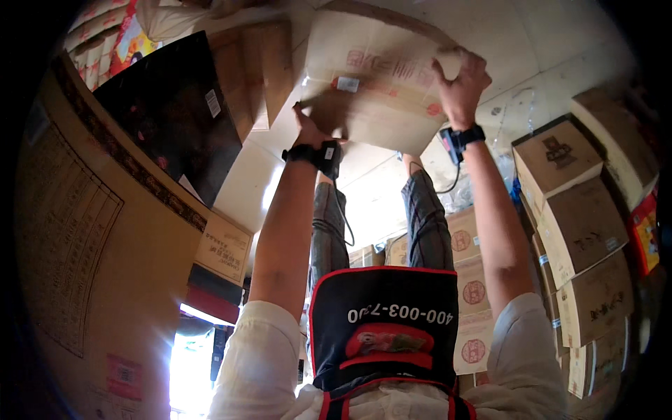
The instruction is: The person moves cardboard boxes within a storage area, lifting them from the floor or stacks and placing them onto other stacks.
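A tan cardboard box (388,115) with red print and a small white label is held out in front of me above the tiled floor. My left hand (313,131) grips its near left corner, the thumb pointing up and part of the fingers hidden by the box. At its right side, my right hand (463,89) is closed with bent fingers over the edge. Each wrist wears a black strap with a small cabled device. The side facing me is partly in shadow.
To my left stand a big brown carton (77,231), a black box (171,115) and a brown box (269,66). Cartons (588,224) are stacked at the right, and more cartons (472,292) with round red marks stand beside my legs. Pale tiles (539,42) cover the floor.
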Available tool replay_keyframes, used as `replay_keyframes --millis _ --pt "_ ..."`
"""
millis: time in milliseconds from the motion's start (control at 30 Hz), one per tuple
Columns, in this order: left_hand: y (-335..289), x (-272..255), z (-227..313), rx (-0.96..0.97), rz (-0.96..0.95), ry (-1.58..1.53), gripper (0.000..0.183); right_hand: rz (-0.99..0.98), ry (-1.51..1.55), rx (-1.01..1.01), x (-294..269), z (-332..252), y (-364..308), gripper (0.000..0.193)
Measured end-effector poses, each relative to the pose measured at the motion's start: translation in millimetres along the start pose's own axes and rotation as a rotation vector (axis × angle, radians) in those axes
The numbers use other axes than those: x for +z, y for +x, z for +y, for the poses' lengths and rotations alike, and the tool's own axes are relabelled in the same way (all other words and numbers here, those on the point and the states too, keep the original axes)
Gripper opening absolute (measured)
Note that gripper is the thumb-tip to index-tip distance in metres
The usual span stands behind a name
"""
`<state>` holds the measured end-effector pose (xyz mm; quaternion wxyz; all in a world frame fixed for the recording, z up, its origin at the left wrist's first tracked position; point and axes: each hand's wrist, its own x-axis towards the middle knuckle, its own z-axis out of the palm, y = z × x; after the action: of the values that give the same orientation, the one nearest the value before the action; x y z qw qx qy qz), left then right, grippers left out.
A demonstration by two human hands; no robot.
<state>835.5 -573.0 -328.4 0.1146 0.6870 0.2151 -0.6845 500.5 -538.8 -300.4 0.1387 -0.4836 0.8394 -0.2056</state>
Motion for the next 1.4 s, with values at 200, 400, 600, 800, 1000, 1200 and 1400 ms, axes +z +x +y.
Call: replay_keyframes --millis 200,400,600,800,1000,1200,1400 --pt "28.5 -117.1 -21.4 0.063 0.106 -0.036 0.092 -0.261 0.174 0.119 -62.1 -38.4 -75.4 0.037" --pt "61.4 -138.7 -50.3 0.136 0.305 -0.076 0.096 -0.364 1.004 0.731 -29.6 46.5 -120.2 0.039" --pt "82.7 -192.1 -38.9 0.360 0.142 -0.114 0.073 -0.986 0.984 0.858 65.9 96.0 -27.0 0.099" --pt "81.9 -193.5 -45.2 0.347 0.132 -0.121 0.064 -0.942 1.057 0.810 98.2 95.6 -25.7 0.074" --pt "3.5 -157.0 -18.7 0.211 0.027 -0.248 0.062 -0.830 1.080 0.925 14.2 86.1 -45.2 0.069" --pt "-158.1 -91.9 -46.4 0.313 0.038 -0.005 0.072 -0.652 1.049 0.916 -162.9 65.4 -100.6 0.069" --pt "-313.8 -6.6 -75.0 0.346 -0.188 0.197 0.061 -0.361 1.073 1.013 -370.8 44.1 -166.8 0.091"
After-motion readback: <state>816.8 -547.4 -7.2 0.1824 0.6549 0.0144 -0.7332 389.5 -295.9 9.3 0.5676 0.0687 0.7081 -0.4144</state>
